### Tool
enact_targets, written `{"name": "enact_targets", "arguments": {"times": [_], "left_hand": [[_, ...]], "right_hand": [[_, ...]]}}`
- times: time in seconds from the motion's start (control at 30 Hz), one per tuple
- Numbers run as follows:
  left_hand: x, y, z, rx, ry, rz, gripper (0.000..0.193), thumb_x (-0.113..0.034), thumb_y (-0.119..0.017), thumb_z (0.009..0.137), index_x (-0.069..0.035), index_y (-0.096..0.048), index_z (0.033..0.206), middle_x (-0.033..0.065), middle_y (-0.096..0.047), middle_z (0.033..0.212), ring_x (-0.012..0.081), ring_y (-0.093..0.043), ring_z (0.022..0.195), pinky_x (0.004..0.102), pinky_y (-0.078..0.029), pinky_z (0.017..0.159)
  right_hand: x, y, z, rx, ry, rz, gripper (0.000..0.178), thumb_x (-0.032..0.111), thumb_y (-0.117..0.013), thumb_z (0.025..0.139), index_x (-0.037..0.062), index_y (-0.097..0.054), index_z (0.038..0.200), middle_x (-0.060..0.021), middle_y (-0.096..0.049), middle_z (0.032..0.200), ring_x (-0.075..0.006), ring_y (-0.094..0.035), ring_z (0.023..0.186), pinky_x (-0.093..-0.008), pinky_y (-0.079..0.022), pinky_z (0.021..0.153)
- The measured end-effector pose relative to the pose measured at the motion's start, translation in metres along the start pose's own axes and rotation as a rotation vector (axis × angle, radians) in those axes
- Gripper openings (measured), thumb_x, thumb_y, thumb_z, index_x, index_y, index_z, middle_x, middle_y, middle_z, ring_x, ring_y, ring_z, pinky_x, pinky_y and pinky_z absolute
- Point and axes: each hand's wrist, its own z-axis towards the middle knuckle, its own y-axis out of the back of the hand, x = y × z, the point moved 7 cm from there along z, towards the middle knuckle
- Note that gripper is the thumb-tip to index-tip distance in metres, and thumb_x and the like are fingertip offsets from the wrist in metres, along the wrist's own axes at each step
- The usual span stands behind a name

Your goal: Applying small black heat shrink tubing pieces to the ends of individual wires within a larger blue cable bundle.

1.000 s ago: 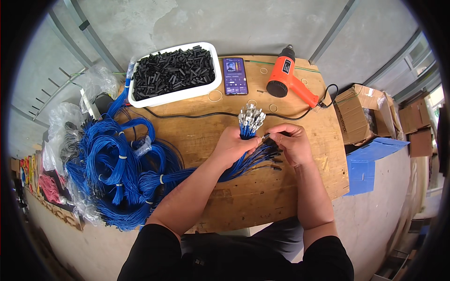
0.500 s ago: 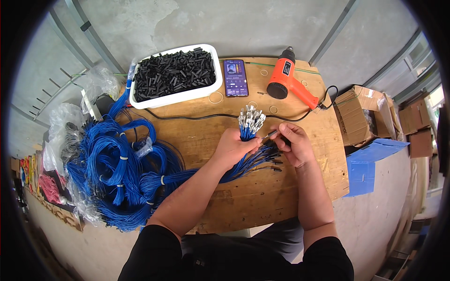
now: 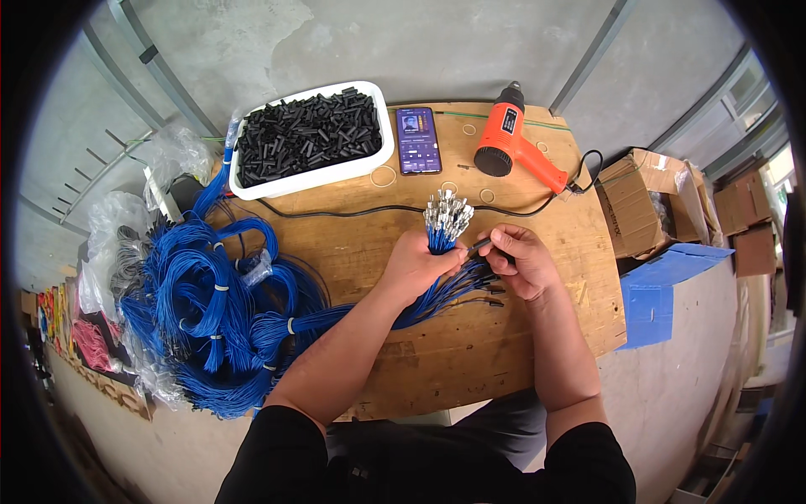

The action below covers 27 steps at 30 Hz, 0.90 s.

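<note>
My left hand [image 3: 421, 265] is closed around a bundle of blue wires [image 3: 440, 242] topped with silver metal terminals [image 3: 447, 215]. Between the thumb and fingers of my right hand [image 3: 522, 262] is a short black sleeve [image 3: 479, 245], its near end close to my left fingertips. Several wires ending in black sleeves [image 3: 494, 294] fan out to the right below my hands. From my left hand the bundle runs left to a big heap of coiled blue wires [image 3: 201, 302], tied with pale bands.
A white tray [image 3: 389, 151] full of black sleeves [image 3: 311, 134] stands at the back left. Beside it lie a lit phone [image 3: 418, 141] and an orange heat gun [image 3: 509, 139]. A black cord [image 3: 353, 212] crosses the wooden table [image 3: 470, 370]. Cardboard boxes [image 3: 638, 210] stand at right.
My right hand has shifted slightly left, bringing the black sleeve nearer my left fingertips. My left hand keeps its hold on the bundle.
</note>
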Motion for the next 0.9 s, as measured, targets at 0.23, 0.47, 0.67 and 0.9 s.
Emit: {"name": "enact_targets", "arguments": {"times": [0.23,0.47,0.67,0.9], "left_hand": [[-0.002,-0.001,-0.001,0.008,0.029,0.002,0.008,-0.002,-0.070,0.087,0.004,-0.068,0.092,0.0060,-0.066,0.078,0.0123,-0.062,0.069,0.0252,-0.049,0.062],[0.001,-0.001,-0.001,0.016,0.044,-0.056,0.012,-0.005,-0.072,0.088,0.004,-0.070,0.096,0.0053,-0.068,0.081,0.0115,-0.063,0.071,0.0252,-0.050,0.065],[-0.004,-0.003,-0.004,0.012,0.011,0.090,0.019,-0.009,-0.073,0.090,0.000,-0.071,0.106,0.0038,-0.071,0.092,0.0084,-0.063,0.081,0.0237,-0.051,0.076],[0.002,-0.015,-0.005,0.230,0.029,-0.058,0.026,-0.016,-0.061,0.099,-0.001,-0.066,0.120,0.0059,-0.068,0.088,0.0103,-0.060,0.070,0.0247,-0.050,0.065]], "right_hand": [[-0.003,-0.001,0.002,0.013,0.008,-0.038,0.019,0.014,-0.069,0.094,-0.0028,-0.067,0.102,-0.0066,-0.069,0.081,-0.0057,-0.045,0.056,-0.0176,-0.033,0.048],[0.002,0.002,0.001,-0.027,0.038,-0.084,0.018,0.015,-0.069,0.094,-0.0009,-0.068,0.101,-0.0046,-0.068,0.078,-0.0051,-0.046,0.055,-0.0177,-0.031,0.047],[0.016,0.022,-0.002,-0.196,0.157,-0.068,0.016,0.017,-0.069,0.094,0.0018,-0.069,0.099,0.0017,-0.059,0.071,-0.0039,-0.044,0.055,-0.0178,-0.029,0.046],[0.004,-0.003,0.000,-0.053,0.148,-0.077,0.016,0.011,-0.069,0.093,0.0004,-0.067,0.105,-0.0015,-0.067,0.086,-0.0030,-0.049,0.062,-0.0171,-0.037,0.055]]}}
